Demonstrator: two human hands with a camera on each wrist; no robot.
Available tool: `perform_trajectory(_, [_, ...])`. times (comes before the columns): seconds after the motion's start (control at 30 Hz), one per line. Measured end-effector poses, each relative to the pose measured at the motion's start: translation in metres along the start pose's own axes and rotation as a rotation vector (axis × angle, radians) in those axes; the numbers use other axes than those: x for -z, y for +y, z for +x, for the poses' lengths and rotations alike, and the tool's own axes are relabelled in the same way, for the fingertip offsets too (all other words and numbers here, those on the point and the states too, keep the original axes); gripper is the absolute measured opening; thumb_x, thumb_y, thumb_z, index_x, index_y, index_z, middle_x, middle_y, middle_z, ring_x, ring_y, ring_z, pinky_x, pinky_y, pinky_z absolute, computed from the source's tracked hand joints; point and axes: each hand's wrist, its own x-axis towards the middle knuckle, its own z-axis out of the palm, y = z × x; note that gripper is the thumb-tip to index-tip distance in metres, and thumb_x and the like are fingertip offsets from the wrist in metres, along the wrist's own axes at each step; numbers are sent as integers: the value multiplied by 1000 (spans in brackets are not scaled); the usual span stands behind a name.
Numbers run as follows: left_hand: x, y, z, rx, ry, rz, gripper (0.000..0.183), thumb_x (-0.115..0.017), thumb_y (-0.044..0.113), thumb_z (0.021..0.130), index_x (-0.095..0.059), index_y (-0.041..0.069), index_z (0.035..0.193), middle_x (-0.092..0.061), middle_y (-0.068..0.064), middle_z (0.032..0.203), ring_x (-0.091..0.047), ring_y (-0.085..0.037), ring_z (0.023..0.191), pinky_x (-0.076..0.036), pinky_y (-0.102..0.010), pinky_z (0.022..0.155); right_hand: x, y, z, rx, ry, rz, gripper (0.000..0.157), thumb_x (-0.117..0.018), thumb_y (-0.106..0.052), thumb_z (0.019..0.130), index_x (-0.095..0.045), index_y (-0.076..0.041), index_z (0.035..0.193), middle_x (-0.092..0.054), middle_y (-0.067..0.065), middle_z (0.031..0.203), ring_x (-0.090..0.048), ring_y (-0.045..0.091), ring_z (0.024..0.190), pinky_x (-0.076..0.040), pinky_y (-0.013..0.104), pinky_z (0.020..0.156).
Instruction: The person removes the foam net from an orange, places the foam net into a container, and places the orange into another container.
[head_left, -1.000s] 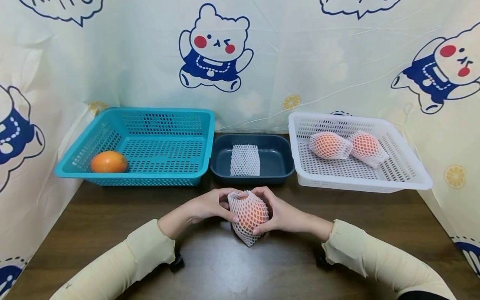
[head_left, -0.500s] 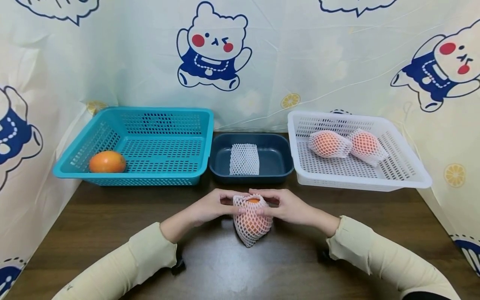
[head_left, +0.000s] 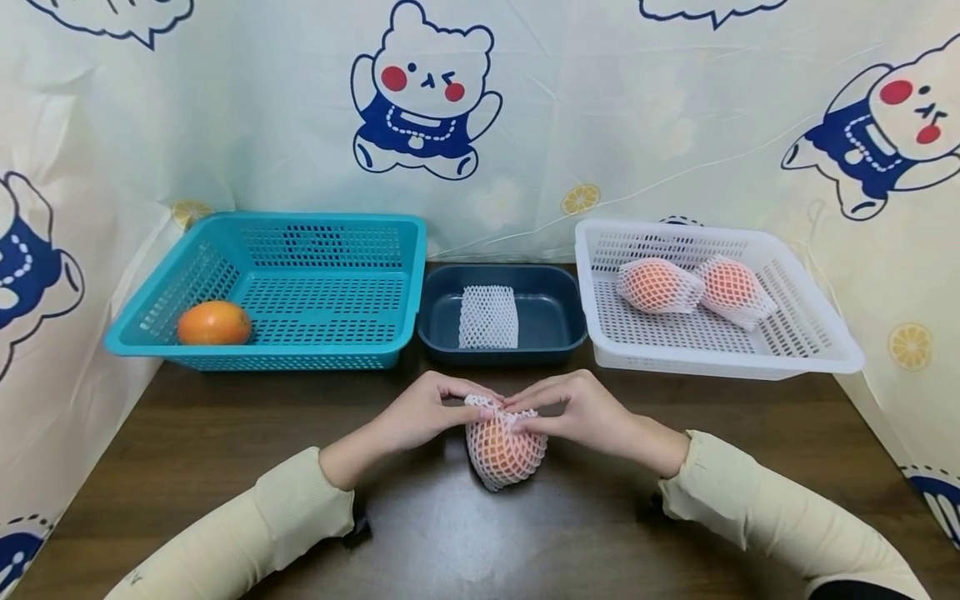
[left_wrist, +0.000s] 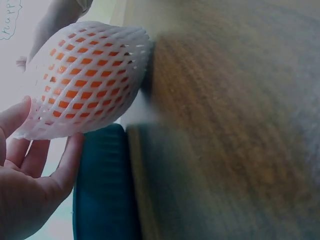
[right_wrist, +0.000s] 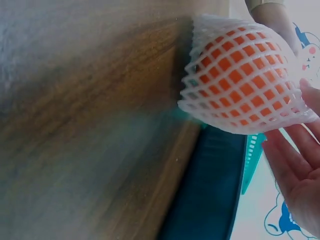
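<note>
In the head view, an orange fruit in a white foam net [head_left: 506, 454] sits on the table between both hands. My left hand [head_left: 422, 412] pinches the net's upper rim on its left side. Opposite it, my right hand [head_left: 592, 413] pinches the same rim, and the fingertips of both hands meet above the fruit. Through the mesh in the left wrist view, the orange skin of the fruit [left_wrist: 86, 85] shows. The net's pointed lower end [right_wrist: 192, 85] faces the table in the right wrist view.
A teal basket [head_left: 262, 360] at left bears one bare mango-like orange fruit [head_left: 214, 323]. The dark blue tray [head_left: 551, 321] in the middle holds a flat foam net [head_left: 488, 317]. At right, a white basket [head_left: 697, 362] contains two netted fruits [head_left: 656, 286]. A printed cloth hangs behind.
Both hands have shifted from the fruit's sides to the net's upper rim. The net's opening has been drawn together over the fruit's top, covering the bare orange spot.
</note>
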Motion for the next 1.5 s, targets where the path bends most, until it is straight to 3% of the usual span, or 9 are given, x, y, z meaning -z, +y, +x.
perform_trajectory(0.23, [2,5,-2,27,81,-4,21,-71,15,98,-77,4,114,-76,-5,110,-69,-16,100,-57,-31,83,-3,3,3,144,63,-59,19,-84,6,78,-80,-2,95,-77,6,92,-72,14,81,-59,25,70])
perform_trajectory(0.37, [2,5,-2,15,91,-27,21,-70,11,98,-76,3,115,-76,-6,110,-70,-16,98,-58,-30,81,-6,1,3,152,60,-97,18,-84,5,80,-79,-4,94,-75,2,87,-68,9,77,-57,22,65])
perform_trajectory(0.5, [2,2,-2,-19,61,-47,31,-73,12,96,-71,3,125,-72,-8,122,-67,-18,110,-55,-34,91,-8,0,3,107,27,-93,18,-82,0,84,-74,-7,98,-71,-1,92,-64,10,83,-57,27,71])
perform_trajectory(0.6, [1,1,-2,-26,17,-84,47,-77,12,93,-63,2,137,-64,-11,135,-61,-23,123,-51,-40,100,-6,1,2,5,-51,-59,28,-81,-10,89,-66,-9,112,-65,0,109,-61,14,100,-55,35,85])
perform_trajectory(0.73, [-1,2,-3,27,-65,-136,72,-82,11,88,-47,2,149,-51,-14,149,-50,-31,136,-46,-50,106,1,4,-1,-140,-239,-65,64,-82,-27,90,-51,-9,142,-50,7,143,-48,21,132,-43,44,109])
perform_trajectory(0.83, [-4,2,-5,64,-112,-110,87,-85,12,84,-36,4,156,-42,-13,156,-43,-33,141,-42,-53,109,5,5,-2,-149,-358,-135,80,-83,-35,88,-46,-5,151,-41,14,157,-39,29,144,-36,49,115])
perform_trajectory(0.93, [-8,2,-7,54,-114,-13,89,-87,16,82,-38,9,156,-44,-10,155,-46,-28,137,-43,-49,109,4,7,-3,-88,-373,-221,77,-83,-37,87,-52,-2,148,-47,17,154,-44,34,142,-38,50,113])
perform_trajectory(1.23, [-13,6,-11,-18,-81,194,61,-87,26,85,-65,16,140,-57,-8,146,-54,-22,133,-44,-41,108,6,14,-4,256,-215,-303,53,-88,-27,80,-73,2,122,-72,12,121,-71,24,109,-55,32,92])
perform_trajectory(1.5, [-18,13,-14,-79,-10,277,27,-82,12,87,-80,11,114,-67,-4,130,-63,-21,122,-52,-31,97,17,6,-2,378,-217,-283,34,-86,-4,80,-78,-2,113,-75,10,113,-74,17,100,-57,26,83])
